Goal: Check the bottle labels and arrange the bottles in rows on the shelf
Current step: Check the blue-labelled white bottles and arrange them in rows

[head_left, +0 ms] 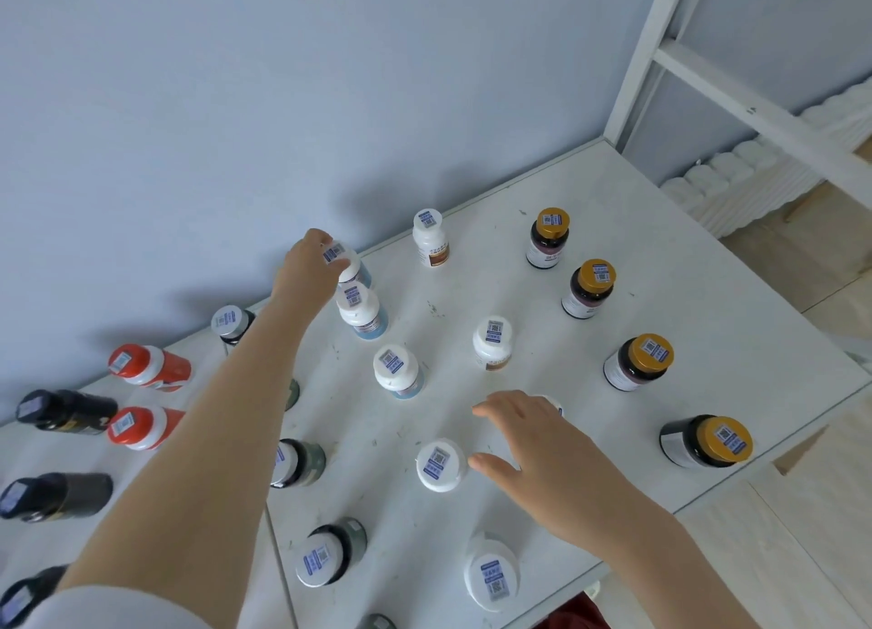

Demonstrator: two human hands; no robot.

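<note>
Four gold-capped bottles and two orange bottles on the white shelf, blue wall behind. The left grip holds a white-capped bottle; the right grip is spread wide.

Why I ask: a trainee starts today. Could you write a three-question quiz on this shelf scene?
1. True or false: the left hand grips a white-capped bottle near the wall.
2. How many gold-capped bottles stand on the shelf?
3. The right hand is: A) gripping a bottle, B) open, fingers spread, C) out of view.
Key: 1 true; 2 four; 3 B.
</note>
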